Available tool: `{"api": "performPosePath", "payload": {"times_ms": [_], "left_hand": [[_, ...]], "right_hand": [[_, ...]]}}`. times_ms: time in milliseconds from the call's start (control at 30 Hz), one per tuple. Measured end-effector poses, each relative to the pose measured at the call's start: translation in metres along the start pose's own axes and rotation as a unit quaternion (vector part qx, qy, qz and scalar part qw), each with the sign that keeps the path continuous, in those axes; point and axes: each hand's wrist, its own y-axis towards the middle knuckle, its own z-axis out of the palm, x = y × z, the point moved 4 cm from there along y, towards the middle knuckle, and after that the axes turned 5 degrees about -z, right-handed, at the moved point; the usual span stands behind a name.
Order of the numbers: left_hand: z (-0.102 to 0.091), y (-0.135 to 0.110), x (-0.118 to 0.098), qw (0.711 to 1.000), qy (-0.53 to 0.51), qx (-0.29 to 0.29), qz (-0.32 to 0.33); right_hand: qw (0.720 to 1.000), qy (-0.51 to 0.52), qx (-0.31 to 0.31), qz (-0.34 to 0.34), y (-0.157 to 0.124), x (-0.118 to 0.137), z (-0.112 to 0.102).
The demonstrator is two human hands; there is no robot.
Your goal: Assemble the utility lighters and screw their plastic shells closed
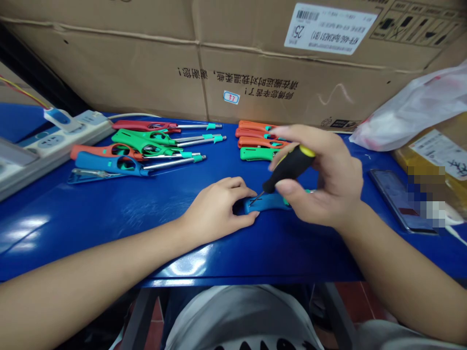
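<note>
A blue lighter (273, 201) of the long-nosed kind lies on the blue table in front of me. My left hand (224, 204) pinches its handle end between thumb and fingers. In my right hand (324, 175) is a screwdriver (292, 167) with a black and yellow grip, held at a slant. Its thin tip reaches down to the lighter's handle near my left fingertips. The lighter's far end is partly hidden behind my right hand.
Several long lighters, among them a red one (146, 126) and a blue one (124, 164), lie at the left beside a power strip (54, 141). More lighters (257, 154) sit behind my right hand. A phone (399, 199) rests at the right; a large carton (153, 63) stands behind.
</note>
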Motion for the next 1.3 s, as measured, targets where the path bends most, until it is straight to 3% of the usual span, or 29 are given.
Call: {"api": "performPosePath", "payload": {"times_ms": [133,333,533,767,933,1133,1300], "left_hand": [[0.0,0.0,0.0,1.0,-0.012,0.002,-0.002],[-0.001,-0.001,0.0,1.0,0.006,-0.007,0.002],[0.001,0.0,0.0,1.0,-0.016,0.0,0.002],[0.001,0.0,0.002,1.0,-0.004,-0.011,0.006],[0.001,0.001,0.001,1.0,-0.016,0.008,-0.002],[0.001,0.0,0.0,1.0,0.004,-0.003,0.001],[0.0,0.0,0.001,1.0,-0.019,0.001,-0.002]], "right_hand": [[0.995,0.094,0.021,0.037,-0.002,-0.003,0.004],[0.997,-0.054,-0.017,-0.052,0.001,0.002,-0.002],[0.995,0.091,0.041,0.009,0.001,-0.001,0.001],[0.991,-0.111,0.003,-0.076,0.004,0.002,-0.007],[0.996,-0.016,0.076,-0.037,0.003,0.002,-0.007],[0.991,-0.108,0.014,-0.072,0.004,0.007,-0.005],[0.998,0.022,0.045,-0.028,0.001,0.005,-0.003]]}}
